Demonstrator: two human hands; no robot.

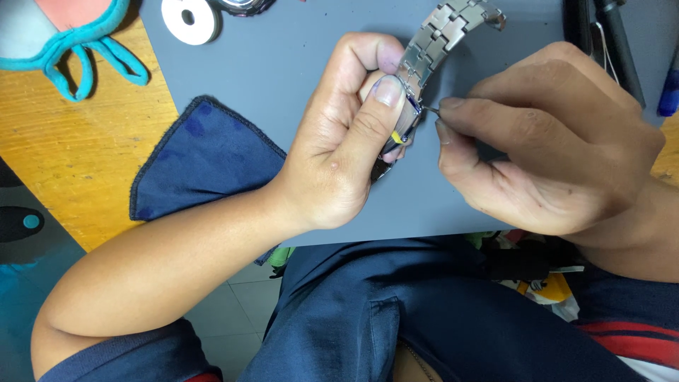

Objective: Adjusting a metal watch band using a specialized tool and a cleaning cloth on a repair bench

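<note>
My left hand (pixel 346 134) grips a wristwatch whose silver metal link bracelet (pixel 442 39) sticks up and to the right from between my thumb and fingers; the watch body is mostly hidden in the fist, with a bit of dark edge and a yellow mark showing. My right hand (pixel 544 155) pinches a thin metal pin or tool tip (pixel 430 109) between thumb and forefinger, its point touching the side of the bracelet near the case. Both hands hover over a grey work mat (pixel 283 64).
A dark blue cloth (pixel 205 159) lies at the mat's left edge on a yellow-orange wooden table (pixel 78 155). A white ring-shaped roll (pixel 191 18) sits at the top, teal straps (pixel 85 56) at top left, dark tools (pixel 608 35) at top right.
</note>
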